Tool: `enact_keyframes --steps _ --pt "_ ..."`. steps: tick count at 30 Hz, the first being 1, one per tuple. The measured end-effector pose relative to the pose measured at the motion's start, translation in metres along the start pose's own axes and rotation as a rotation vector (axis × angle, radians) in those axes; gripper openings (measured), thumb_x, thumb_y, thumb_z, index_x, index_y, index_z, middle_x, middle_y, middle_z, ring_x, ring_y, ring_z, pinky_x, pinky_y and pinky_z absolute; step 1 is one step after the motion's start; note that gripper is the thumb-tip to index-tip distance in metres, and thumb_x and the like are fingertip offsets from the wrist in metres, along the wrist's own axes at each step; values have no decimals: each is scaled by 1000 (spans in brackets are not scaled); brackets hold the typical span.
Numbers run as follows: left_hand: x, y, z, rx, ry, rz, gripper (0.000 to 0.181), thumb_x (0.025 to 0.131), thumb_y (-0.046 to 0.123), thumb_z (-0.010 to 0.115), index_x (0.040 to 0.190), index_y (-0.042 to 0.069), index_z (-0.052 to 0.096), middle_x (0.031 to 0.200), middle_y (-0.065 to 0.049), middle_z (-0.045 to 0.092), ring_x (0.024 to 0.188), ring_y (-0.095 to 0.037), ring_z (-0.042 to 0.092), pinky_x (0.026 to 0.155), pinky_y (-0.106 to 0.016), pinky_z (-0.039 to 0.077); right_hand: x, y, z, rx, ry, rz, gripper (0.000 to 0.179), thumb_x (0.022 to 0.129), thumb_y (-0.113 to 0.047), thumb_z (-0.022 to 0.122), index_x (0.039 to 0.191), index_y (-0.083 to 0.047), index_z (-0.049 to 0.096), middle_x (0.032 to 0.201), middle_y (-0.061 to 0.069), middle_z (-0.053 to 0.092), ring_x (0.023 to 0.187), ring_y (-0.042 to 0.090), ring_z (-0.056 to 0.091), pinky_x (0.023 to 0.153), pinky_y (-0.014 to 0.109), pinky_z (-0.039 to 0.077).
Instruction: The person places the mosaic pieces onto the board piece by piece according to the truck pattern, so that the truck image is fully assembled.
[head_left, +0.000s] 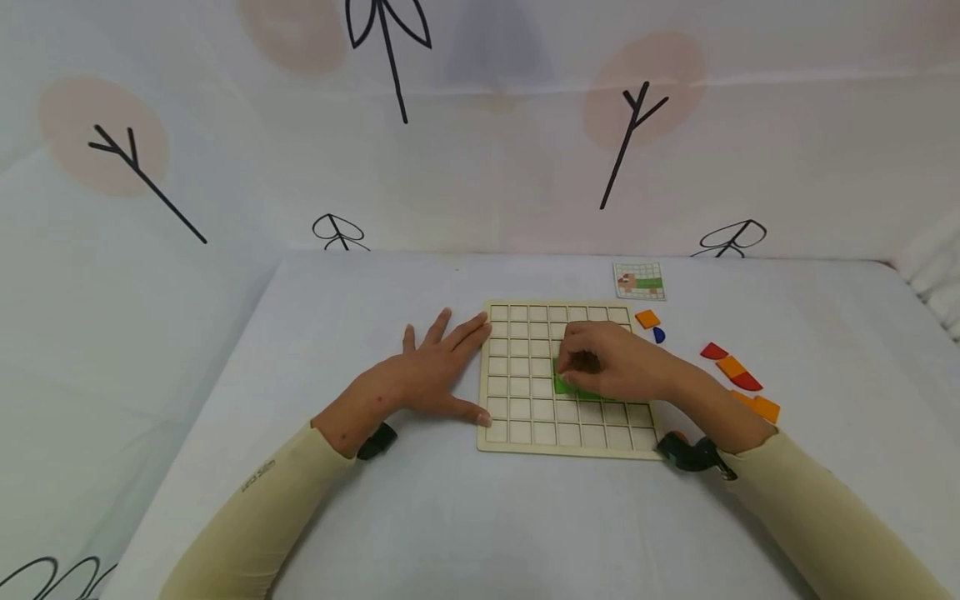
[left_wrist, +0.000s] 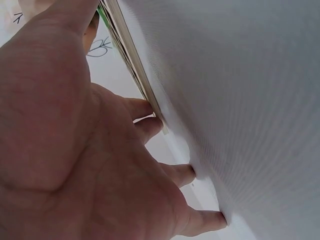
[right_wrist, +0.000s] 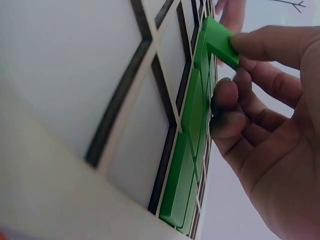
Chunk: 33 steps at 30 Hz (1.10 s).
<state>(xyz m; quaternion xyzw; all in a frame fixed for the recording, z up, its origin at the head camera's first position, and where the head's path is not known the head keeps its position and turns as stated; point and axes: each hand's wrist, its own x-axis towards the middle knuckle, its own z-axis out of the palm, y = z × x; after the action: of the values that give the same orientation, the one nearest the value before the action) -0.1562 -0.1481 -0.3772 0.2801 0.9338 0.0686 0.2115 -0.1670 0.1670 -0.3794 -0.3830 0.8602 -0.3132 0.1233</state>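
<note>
A pale wooden grid board (head_left: 519, 408) lies on the white table. The left hand (head_left: 431, 379) is spread out beside it, with its thumb and some fingertips touching the board's left edge. Over the middle of the grid, the right hand (head_left: 611, 358) pinches a green square tile (right_wrist: 222, 44) between thumb and finger. In the right wrist view that tile is tilted, one side close to the board. Several other green tiles (right_wrist: 187, 112) sit in the grid squares below the right hand, partly hidden by it in the head view.
A small picture card (head_left: 640, 283) lies behind the board. To the right are an orange tile (head_left: 647, 319), a blue half-round piece (head_left: 659, 335), red pieces (head_left: 714, 351) and more orange pieces (head_left: 767, 408), some partly behind the right forearm. A patterned cloth wall (head_left: 495, 167) stands behind the table.
</note>
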Motion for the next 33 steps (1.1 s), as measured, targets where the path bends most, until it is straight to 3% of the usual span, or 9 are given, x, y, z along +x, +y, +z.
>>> enact_keyframes --steps 14,21,26,33 --pt "1 1 1 -9 0 1 131 81 82 72 173 25 -2 179 10 -11 162 -40 -17 117 -82 3 -7 -3 -4 7 -9 62 14 96 -11 80 92 -23 74 85 -12 64 81 12 59 72 27 51" --pt "1 2 0 -3 -3 2 131 81 83 71 172 26 -2 178 11 -11 162 -40 -17 117 -82 4 -16 1 -16 12 63 66 14 97 -7 78 95 -21 74 86 -12 66 78 12 59 69 27 51" --pt "1 1 1 11 2 -4 131 80 83 71 173 26 -1 179 10 -10 163 -40 -15 116 -83 5 -22 6 -33 -3 122 111 11 97 -6 77 98 -16 75 86 -9 67 75 13 57 64 27 48" --pt "1 3 1 4 12 -9 130 80 82 73 173 24 2 179 9 -8 163 -40 -14 116 -84 6 -34 19 -60 -80 232 196 4 99 -8 76 102 -11 75 89 -2 68 81 18 59 68 25 49"
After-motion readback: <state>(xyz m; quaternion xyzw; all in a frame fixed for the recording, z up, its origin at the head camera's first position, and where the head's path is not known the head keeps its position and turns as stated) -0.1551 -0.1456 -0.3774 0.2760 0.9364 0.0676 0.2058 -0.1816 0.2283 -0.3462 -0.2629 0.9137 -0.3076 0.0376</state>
